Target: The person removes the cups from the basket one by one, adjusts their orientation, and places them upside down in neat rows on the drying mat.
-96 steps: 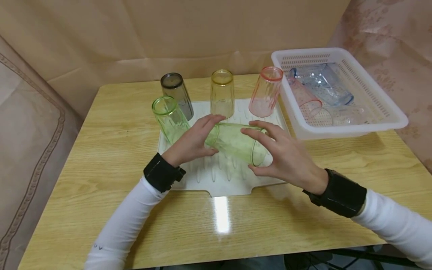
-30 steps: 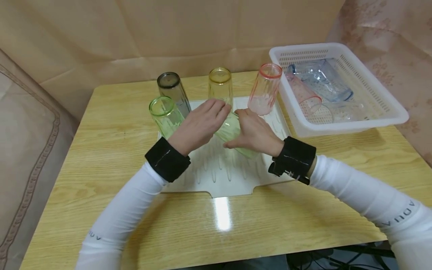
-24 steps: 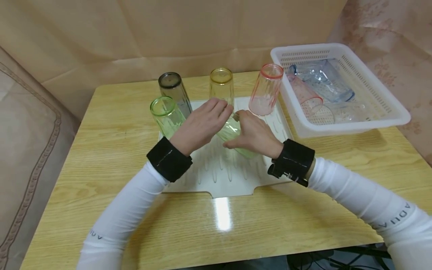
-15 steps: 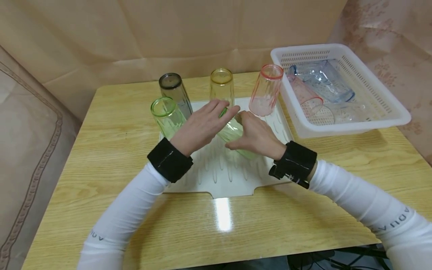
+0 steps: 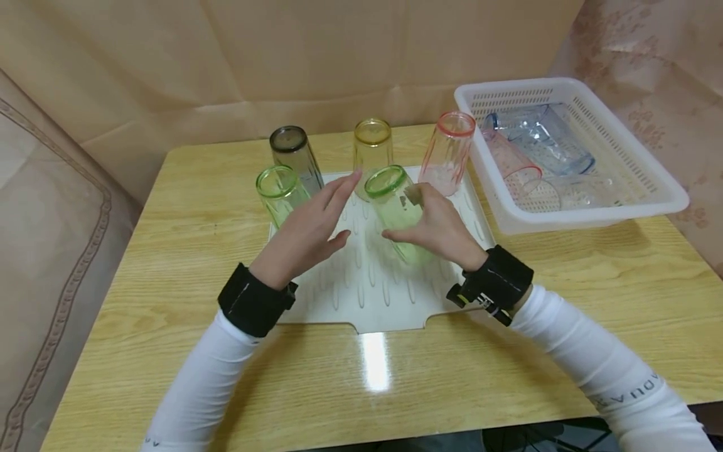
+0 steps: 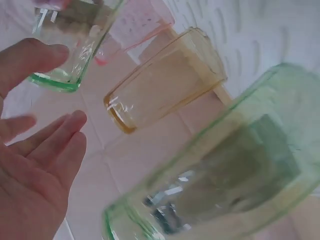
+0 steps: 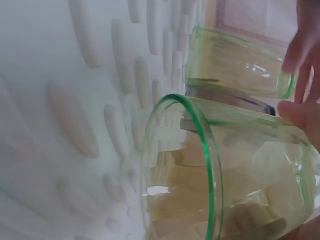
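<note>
My right hand (image 5: 443, 226) grips a green glass (image 5: 398, 210) upside down over the middle of a white ridged drainer tray (image 5: 361, 285). In the right wrist view the rim of this green glass (image 7: 207, 150) is close to the ridges; whether it touches cannot be told. My left hand (image 5: 307, 229) is held apart to the left, fingers extended, holding nothing. Beyond it a second green glass (image 5: 278, 188) stands inverted, partly hidden by that hand. A dark grey glass (image 5: 296, 154), a yellow glass (image 5: 373, 150) and a pink glass (image 5: 449, 150) stand inverted along the back.
A white perforated basket (image 5: 587, 216) stands at the back right, close to the pink glass. Lying in it are a blue glass (image 5: 542, 141), a pink glass (image 5: 508, 157) and a clear glass (image 5: 582, 191). The wooden table (image 5: 186, 251) extends around the tray.
The held green glass was sideways between both hands and is now inverted over the tray. My left hand has come off it and drawn back left; my right hand keeps its grip.
</note>
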Demonstrator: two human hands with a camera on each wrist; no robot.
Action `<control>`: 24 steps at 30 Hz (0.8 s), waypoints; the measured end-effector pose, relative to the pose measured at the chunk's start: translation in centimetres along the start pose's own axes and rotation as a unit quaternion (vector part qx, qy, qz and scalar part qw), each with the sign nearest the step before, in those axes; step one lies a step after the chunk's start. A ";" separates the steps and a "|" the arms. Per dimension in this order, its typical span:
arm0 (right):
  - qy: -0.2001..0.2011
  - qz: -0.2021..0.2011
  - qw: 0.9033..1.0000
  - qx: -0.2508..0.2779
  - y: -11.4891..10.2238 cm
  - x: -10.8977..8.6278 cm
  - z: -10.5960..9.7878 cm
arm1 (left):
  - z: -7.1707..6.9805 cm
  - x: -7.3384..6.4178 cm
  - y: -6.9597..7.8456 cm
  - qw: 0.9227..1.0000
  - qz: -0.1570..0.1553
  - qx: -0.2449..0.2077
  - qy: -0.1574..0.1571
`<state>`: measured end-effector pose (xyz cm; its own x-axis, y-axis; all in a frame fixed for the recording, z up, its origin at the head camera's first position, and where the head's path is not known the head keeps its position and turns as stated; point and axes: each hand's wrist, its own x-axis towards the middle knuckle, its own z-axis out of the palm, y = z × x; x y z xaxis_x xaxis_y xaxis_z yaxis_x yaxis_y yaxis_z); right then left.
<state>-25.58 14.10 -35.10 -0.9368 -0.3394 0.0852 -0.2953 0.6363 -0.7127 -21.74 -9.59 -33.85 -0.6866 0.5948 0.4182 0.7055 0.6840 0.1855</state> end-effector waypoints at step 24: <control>0.090 -0.010 0.977 0.194 0.6 3.5 4.8 | 1.7 -6.7 -0.7 0.986 -0.078 -0.142 -0.024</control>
<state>-28.14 9.99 -38.58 -0.9597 -0.1993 0.1981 -0.2534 0.3087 -0.9168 -17.94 -13.30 -38.33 -0.7933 0.5155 0.3239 0.6068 0.6263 0.4894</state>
